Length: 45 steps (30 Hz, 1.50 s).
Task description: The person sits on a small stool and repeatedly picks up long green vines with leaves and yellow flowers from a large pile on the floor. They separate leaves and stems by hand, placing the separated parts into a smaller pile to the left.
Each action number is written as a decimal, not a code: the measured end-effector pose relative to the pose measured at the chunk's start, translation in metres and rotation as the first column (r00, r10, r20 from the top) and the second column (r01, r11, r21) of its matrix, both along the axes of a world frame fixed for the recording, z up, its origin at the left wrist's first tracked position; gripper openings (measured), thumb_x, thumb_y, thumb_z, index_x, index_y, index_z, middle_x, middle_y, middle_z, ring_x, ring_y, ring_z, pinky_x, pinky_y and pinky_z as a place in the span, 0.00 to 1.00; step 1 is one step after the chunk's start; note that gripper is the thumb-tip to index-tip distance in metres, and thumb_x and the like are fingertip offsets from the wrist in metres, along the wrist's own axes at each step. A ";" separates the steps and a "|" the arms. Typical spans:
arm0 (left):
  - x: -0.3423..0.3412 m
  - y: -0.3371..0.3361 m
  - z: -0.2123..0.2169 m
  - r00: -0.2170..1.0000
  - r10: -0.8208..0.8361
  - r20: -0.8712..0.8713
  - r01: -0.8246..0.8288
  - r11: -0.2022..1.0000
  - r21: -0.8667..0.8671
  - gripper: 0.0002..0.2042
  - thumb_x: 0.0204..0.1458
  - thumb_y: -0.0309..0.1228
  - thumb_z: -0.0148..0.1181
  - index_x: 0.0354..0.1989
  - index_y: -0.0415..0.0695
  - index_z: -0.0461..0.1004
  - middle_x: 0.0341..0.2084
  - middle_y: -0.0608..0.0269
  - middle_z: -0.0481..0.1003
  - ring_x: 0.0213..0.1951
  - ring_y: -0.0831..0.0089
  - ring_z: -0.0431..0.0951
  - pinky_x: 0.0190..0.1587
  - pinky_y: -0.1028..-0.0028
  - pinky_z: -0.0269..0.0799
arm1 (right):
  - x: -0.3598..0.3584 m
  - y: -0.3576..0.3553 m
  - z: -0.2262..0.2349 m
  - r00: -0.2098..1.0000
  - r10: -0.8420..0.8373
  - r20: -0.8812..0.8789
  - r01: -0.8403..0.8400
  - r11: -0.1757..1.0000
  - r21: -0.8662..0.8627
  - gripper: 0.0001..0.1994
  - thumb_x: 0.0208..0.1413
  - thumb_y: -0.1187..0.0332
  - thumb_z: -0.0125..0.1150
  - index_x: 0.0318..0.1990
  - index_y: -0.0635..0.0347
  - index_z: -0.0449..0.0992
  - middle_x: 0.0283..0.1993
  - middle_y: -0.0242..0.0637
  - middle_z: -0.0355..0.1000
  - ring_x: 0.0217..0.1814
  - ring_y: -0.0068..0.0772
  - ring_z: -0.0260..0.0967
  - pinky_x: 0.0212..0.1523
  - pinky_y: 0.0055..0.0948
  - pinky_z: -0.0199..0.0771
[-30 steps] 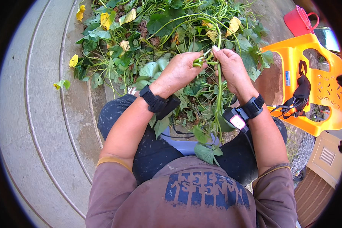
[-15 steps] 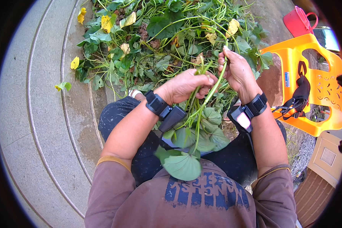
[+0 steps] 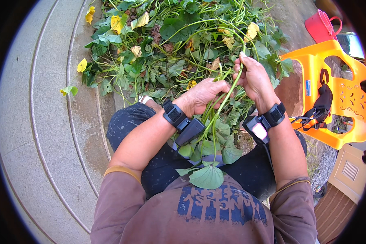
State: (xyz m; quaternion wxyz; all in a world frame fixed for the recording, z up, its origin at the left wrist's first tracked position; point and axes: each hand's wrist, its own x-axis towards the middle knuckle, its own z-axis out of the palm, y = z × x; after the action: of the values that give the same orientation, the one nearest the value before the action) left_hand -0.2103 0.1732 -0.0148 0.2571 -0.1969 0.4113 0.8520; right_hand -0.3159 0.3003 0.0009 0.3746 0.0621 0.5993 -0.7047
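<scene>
My left hand (image 3: 207,94) is closed around a small bunch of sweet potato stems (image 3: 207,118), their cut ends poking up above the fist. Broad green leaves (image 3: 207,176) hang from the bunch over my lap. A long sweet potato vine (image 3: 232,86) slants past the left hand's fingers, and my right hand (image 3: 253,77) pinches it higher up. From there the vine runs up into a tangled heap of vines (image 3: 166,61) on the ground before me, mixed with yellowed and brown leaves.
On the right stands an orange plastic stool (image 3: 349,99) with a black strap bag (image 3: 323,101) on it. Behind it sits a red plastic container (image 3: 320,27). Grey stone steps (image 3: 49,122) curve along the left. A beige panel (image 3: 349,171) lies at lower right.
My left hand has shifted slightly right, still gripping the bunch, and the hanging leaves have swung right. The right hand keeps its pinch on the vine.
</scene>
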 end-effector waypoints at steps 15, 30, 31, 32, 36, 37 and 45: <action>-0.001 -0.011 -0.027 0.908 0.382 0.171 -0.344 0.914 -0.216 0.09 0.49 0.33 0.52 0.23 0.41 0.71 0.13 0.67 0.68 0.14 0.78 0.64 0.15 0.78 0.62 | 0.012 -0.011 -0.008 0.992 -0.107 -0.064 0.109 0.994 0.023 0.11 0.62 0.62 0.42 0.35 0.61 0.64 0.30 0.37 0.67 0.34 0.35 0.73 0.32 0.29 0.77; -0.010 -0.037 -0.050 0.770 0.610 0.189 -0.488 0.753 -0.442 0.07 0.50 0.33 0.50 0.27 0.42 0.66 0.25 0.64 0.62 0.21 0.73 0.62 0.23 0.74 0.64 | 0.008 -0.002 0.005 0.935 -0.290 -0.204 0.280 0.957 -0.079 0.12 0.62 0.62 0.41 0.34 0.63 0.63 0.27 0.37 0.67 0.30 0.34 0.72 0.27 0.28 0.77; -0.009 -0.039 -0.049 0.752 0.640 0.156 -0.524 0.724 -0.449 0.07 0.50 0.33 0.50 0.27 0.42 0.66 0.24 0.65 0.62 0.21 0.74 0.62 0.24 0.74 0.65 | 0.003 0.002 0.009 0.941 -0.301 -0.154 0.292 0.953 -0.079 0.12 0.62 0.62 0.41 0.34 0.62 0.63 0.27 0.37 0.67 0.30 0.34 0.72 0.27 0.28 0.77; -0.009 -0.038 -0.047 0.853 0.505 0.133 -0.405 0.800 -0.442 0.07 0.50 0.33 0.50 0.27 0.42 0.66 0.22 0.66 0.61 0.21 0.74 0.62 0.25 0.74 0.65 | 0.000 0.004 0.010 0.946 -0.294 -0.139 0.288 0.956 -0.064 0.12 0.62 0.62 0.42 0.34 0.62 0.63 0.28 0.37 0.67 0.30 0.35 0.72 0.27 0.28 0.77; -0.002 -0.020 -0.037 0.991 0.133 -0.002 -0.132 0.984 -0.115 0.07 0.54 0.32 0.47 0.30 0.42 0.67 0.27 0.60 0.73 0.27 0.73 0.72 0.33 0.74 0.73 | -0.003 0.007 0.008 0.951 -0.278 -0.132 0.273 0.960 -0.055 0.11 0.62 0.63 0.41 0.35 0.63 0.63 0.29 0.38 0.67 0.31 0.35 0.72 0.27 0.28 0.77; -0.001 -0.018 -0.034 0.994 0.101 0.032 -0.097 0.990 -0.097 0.08 0.54 0.33 0.47 0.30 0.42 0.67 0.25 0.61 0.72 0.24 0.74 0.71 0.31 0.74 0.72 | -0.003 0.008 0.007 0.950 -0.279 -0.140 0.276 0.960 -0.036 0.12 0.62 0.63 0.41 0.35 0.63 0.63 0.29 0.38 0.67 0.31 0.34 0.72 0.28 0.28 0.77; 0.000 -0.031 -0.015 0.991 -0.134 0.026 0.127 0.977 0.169 0.10 0.53 0.31 0.46 0.32 0.37 0.70 0.16 0.70 0.67 0.13 0.84 0.60 0.17 0.80 0.60 | -0.009 0.015 0.005 0.953 -0.271 -0.135 0.270 0.962 -0.023 0.12 0.61 0.62 0.42 0.36 0.63 0.64 0.30 0.38 0.67 0.31 0.33 0.72 0.26 0.25 0.76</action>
State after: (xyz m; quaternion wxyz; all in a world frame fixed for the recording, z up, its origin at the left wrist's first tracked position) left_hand -0.2107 0.1425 -0.0300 0.3357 -0.1628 0.3455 0.8611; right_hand -0.3249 0.3154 0.0060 0.2329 0.0943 0.6078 -0.7533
